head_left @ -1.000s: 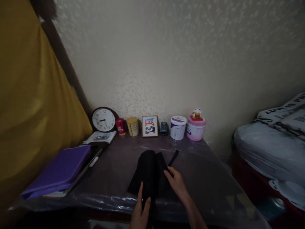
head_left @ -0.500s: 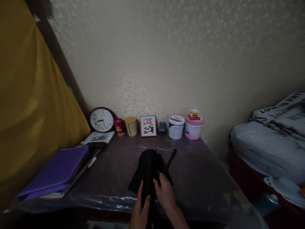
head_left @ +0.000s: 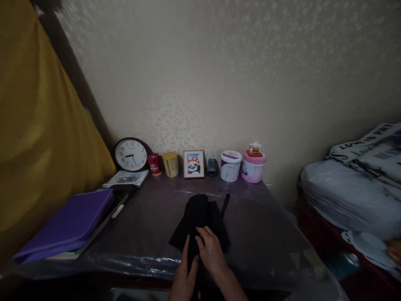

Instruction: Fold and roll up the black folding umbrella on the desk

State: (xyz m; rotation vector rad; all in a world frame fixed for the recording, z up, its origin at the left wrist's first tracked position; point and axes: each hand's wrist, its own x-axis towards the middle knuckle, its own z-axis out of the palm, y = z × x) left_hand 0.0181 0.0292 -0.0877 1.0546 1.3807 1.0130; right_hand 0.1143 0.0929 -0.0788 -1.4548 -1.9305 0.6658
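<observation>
Our right hand (head_left: 213,253), at the loose flap (head_left: 219,221) a second ago, now touches the middle of our black fabric bundle (head_left: 196,211) on the table (head_left: 257,238), grip unclear, while our left hand (head_left: 184,274) grasps its near end

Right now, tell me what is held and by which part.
The black fabric bundle: left hand at its near end, right hand on its middle; how firmly cannot be told.

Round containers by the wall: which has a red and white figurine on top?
The round pink and white tub at the row's right end; only its lid bears the figurine.
</observation>
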